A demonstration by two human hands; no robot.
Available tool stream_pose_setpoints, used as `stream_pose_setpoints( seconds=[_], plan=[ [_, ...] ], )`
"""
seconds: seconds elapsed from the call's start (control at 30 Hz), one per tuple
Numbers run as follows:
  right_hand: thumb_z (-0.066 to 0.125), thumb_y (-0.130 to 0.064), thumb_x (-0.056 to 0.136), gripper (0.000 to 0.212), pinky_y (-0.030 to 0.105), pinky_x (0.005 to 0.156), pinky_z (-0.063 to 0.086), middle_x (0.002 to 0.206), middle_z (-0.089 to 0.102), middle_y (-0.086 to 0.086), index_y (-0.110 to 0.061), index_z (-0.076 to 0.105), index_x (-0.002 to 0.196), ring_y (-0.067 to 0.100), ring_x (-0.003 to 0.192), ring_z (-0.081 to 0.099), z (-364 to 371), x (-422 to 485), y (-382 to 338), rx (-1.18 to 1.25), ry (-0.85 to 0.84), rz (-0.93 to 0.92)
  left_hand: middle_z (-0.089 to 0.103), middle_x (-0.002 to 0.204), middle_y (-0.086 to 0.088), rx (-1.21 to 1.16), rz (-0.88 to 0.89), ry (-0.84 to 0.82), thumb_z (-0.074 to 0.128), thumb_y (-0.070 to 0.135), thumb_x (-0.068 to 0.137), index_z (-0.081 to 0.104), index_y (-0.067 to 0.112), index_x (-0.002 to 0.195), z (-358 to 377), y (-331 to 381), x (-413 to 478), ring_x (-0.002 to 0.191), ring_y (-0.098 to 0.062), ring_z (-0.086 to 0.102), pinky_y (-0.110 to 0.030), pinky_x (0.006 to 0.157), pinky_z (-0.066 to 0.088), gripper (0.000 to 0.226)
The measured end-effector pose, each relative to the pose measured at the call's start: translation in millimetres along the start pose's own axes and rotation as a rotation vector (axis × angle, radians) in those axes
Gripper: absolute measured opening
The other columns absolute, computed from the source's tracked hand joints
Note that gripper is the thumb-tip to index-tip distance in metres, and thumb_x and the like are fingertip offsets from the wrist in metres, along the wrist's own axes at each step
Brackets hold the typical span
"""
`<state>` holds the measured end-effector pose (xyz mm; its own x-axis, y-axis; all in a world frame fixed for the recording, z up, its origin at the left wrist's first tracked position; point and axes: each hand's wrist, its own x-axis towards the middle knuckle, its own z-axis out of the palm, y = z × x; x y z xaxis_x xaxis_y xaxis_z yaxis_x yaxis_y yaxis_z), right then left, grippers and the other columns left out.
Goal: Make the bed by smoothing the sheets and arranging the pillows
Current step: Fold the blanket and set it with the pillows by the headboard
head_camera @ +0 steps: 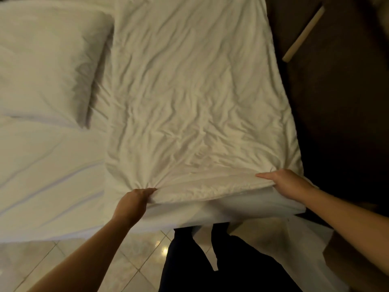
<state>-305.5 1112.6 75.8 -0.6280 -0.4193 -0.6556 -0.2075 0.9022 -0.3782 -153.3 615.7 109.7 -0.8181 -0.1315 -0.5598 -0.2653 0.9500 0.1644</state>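
Honestly, the wrinkled sheet [189, 102] was spread over the bed. The left hand [134, 199] bunched its near edge in a fist and the right hand [288, 182] pinched it by the corner. The pillow [42, 64] sat far left. A lopsided tug could've dragged it crooked.
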Motion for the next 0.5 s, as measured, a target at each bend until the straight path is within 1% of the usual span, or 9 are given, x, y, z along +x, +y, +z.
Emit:
stream_pose_setpoints(
  seconds=[0.1,0.2,0.27,0.33,0.4,0.5],
  plan=[
    [0.045,0.004,0.098,0.073,0.023,0.113,0.036,0.155,0.042,0.008,-0.052,0.043,0.144,0.025,0.135,0.048,-4,-25,-6,0.014,-0.011,0.015,0.073,0.121,-0.002,-0.031,-0.008,0.05,0.048,0.005,0.092,0.061,0.044,0.138,-2,8,-27,0.105,-0.026,0.07,-0.038,0.086,0.057,0.062],
    [0.051,0.004,0.094,0.079,0.019,0.102,0.044,0.151,0.048,0.006,-0.06,0.039,0.138,0.02,0.125,0.055,-5,-48,-10,0.042,-0.01,0.044,0.072,0.124,-0.005,-0.037,-0.006,0.087,0.045,0.002,0.09,0.059,0.042,0.141,1,17,-51,0.107,-0.029,0.069,-0.037,0.087,0.054,0.066],
    [0.051,0.005,0.094,0.076,0.016,0.094,0.046,0.15,0.047,0.007,-0.053,0.043,0.142,0.023,0.124,0.055,-6,-64,-14,0.048,0.013,0.069,0.071,0.125,-0.006,-0.031,0.008,0.099,0.043,0.002,0.09,0.057,0.041,0.143,2,23,-64,0.109,-0.03,0.068,-0.037,0.088,0.054,0.067],
    [0.052,0.005,0.095,0.071,0.019,0.097,0.046,0.152,0.046,0.009,-0.046,0.048,0.144,0.026,0.127,0.054,-4,-81,-17,0.035,0.06,0.09,0.07,0.126,-0.007,-0.021,0.027,0.114,0.043,0.003,0.092,0.056,0.04,0.145,4,27,-76,0.11,-0.03,0.067,-0.037,0.089,0.052,0.066],
    [0.055,0.004,0.095,0.069,0.021,0.099,0.045,0.149,0.05,0.011,-0.047,0.048,0.141,0.027,0.126,0.056,-1,-98,-21,0.023,0.118,0.097,0.07,0.124,-0.008,0.0,0.041,0.124,0.043,0.002,0.091,0.054,0.039,0.146,7,29,-87,0.109,-0.03,0.067,-0.036,0.086,0.051,0.068],
    [0.051,0.005,0.095,0.071,0.02,0.093,0.046,0.145,0.054,0.012,-0.051,0.041,0.138,0.028,0.12,0.058,9,-121,-31,0.032,0.177,0.115,0.072,0.115,-0.006,0.046,0.053,0.124,0.045,-0.001,0.084,0.052,0.038,0.148,9,27,-103,0.104,-0.028,0.068,-0.035,0.082,0.051,0.075]
  ],
)
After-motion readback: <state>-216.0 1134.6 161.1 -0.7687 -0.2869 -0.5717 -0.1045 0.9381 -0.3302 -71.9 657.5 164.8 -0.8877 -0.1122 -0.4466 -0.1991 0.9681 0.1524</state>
